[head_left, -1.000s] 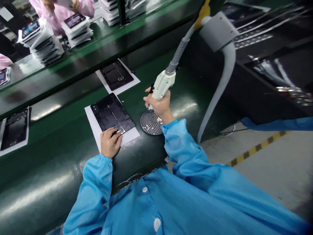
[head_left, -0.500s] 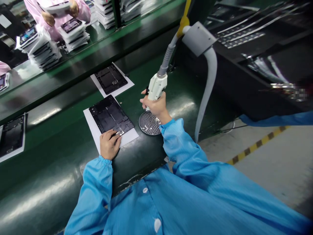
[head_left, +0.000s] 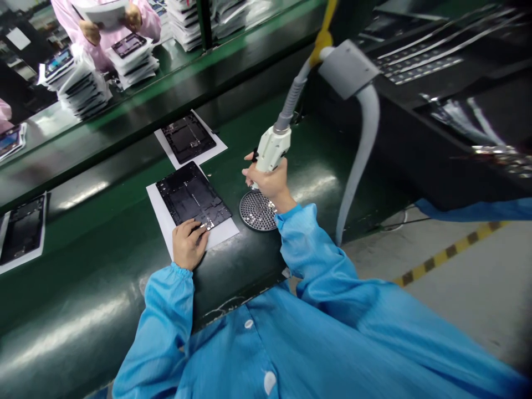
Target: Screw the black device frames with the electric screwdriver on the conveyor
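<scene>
My right hand (head_left: 271, 178) is wrapped round a white powered tool (head_left: 272, 148) with a grey hose at its upper end. The tool's lower end is over a round metal plate full of small holes (head_left: 255, 210), with shiny small parts on it. My left hand (head_left: 189, 244) rests on the lower edge of a black device housing (head_left: 191, 194), its fingers bent beside a small silvery part (head_left: 208, 224). Whether the fingers pinch anything is hidden. White paper (head_left: 224, 234) lies beneath the housing.
A second housing (head_left: 189, 136) on paper lies behind, a third (head_left: 22, 230) at the far left. Across the green bench (head_left: 103, 238), a person in pink (head_left: 145, 19) holds a sheet near stacks of wrapped devices (head_left: 85, 88). A thick grey hose (head_left: 361, 160) hangs at right.
The whole view has shifted slightly, so most things appear a little further right. Both hands keep nearly the same pose, the right one still round the tool above the round plate.
</scene>
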{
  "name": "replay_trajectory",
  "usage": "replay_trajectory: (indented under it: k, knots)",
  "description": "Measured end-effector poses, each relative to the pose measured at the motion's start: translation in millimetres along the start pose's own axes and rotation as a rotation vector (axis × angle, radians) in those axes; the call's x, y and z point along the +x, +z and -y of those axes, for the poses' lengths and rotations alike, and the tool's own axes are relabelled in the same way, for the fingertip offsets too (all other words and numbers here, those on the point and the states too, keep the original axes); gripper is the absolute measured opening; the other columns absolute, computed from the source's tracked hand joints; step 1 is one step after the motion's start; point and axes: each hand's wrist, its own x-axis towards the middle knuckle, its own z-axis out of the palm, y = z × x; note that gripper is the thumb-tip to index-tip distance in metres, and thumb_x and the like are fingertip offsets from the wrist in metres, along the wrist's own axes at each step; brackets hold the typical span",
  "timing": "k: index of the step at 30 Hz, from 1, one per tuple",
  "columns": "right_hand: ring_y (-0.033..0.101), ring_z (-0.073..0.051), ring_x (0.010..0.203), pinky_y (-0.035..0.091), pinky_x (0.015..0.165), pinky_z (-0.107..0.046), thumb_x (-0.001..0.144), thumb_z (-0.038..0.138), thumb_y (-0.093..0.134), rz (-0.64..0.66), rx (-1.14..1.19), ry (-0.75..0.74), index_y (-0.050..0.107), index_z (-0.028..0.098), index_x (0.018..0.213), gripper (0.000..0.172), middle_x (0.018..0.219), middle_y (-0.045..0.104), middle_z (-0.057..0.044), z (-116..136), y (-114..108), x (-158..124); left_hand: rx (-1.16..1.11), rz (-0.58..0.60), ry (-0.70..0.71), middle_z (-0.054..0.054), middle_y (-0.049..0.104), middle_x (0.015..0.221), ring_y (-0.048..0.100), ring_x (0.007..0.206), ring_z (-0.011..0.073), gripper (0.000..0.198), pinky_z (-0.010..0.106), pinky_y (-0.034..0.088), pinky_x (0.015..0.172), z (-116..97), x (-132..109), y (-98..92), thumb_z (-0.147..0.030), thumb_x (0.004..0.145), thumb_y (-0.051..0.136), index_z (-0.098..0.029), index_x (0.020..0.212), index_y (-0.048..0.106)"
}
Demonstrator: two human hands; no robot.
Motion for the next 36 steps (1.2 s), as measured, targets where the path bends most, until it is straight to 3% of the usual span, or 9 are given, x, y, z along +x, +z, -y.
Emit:
replay_trajectory:
  k: [5,12,16,23,36]
  knots:
    - [0.048,-0.01,0.037,0.044,0.043,-0.027,0.062,0.022,0.068,0.01,0.122,-0.028,0.06,0.023,0.081,0.02,0.044,0.051,0.009,17.7,12.4,-13.6,0.119,-0.027,-0.088,0.01,0.069,0.115,0.057,0.118,0.0292,0.022,0.047,0.044,0.096,-2.7,-0.8,4.2,-0.038,0.085,0.067,-0.021,0.097,0.073]
    - [0.051,-0.01,0.041,0.045,0.045,-0.026,0.064,0.025,0.069,0.319,0.207,0.128,0.06,0.019,0.081,0.02,0.049,0.056,0.006,31.1,74.2,-56.9,0.139,0.12,-0.137,0.011,0.06,0.132,0.049,0.127,0.032,0.028,0.052,0.038,0.102,-5.8,-2.9,5.2,-0.041,0.088,0.062,-0.022,0.107,0.072]
    - [0.052,-0.01,0.045,0.046,0.049,-0.026,0.063,0.028,0.07,0.375,0.207,0.156,0.059,0.018,0.083,0.024,0.051,0.056,0.006,20.3,97.7,-69.0,0.147,0.18,-0.125,0.011,0.058,0.135,0.046,0.13,0.0338,0.035,0.054,0.036,0.103,-8.1,-2.6,2.5,-0.045,0.087,0.062,-0.023,0.113,0.07]
    - [0.051,-0.011,0.046,0.048,0.052,-0.027,0.065,0.031,0.066,0.426,0.15,0.16,0.059,0.019,0.085,0.025,0.05,0.053,0.006,7.3,102.9,-73.6,0.106,0.187,-0.145,0.011,0.059,0.133,0.044,0.13,0.0325,0.032,0.053,0.035,0.104,-10.8,-1.5,2.7,-0.045,0.087,0.06,-0.023,0.109,0.071]
    - [0.057,-0.014,0.058,0.053,0.063,-0.031,0.063,0.029,0.067,0.475,0.053,0.098,0.06,0.02,0.087,0.027,0.066,0.06,0.0,3.8,101.2,-76.9,0.095,0.209,-0.156,0.011,0.058,0.133,0.042,0.132,0.0332,0.032,0.056,0.034,0.105,-10.3,-3.5,3.0,-0.041,0.085,0.063,-0.023,0.11,0.07]
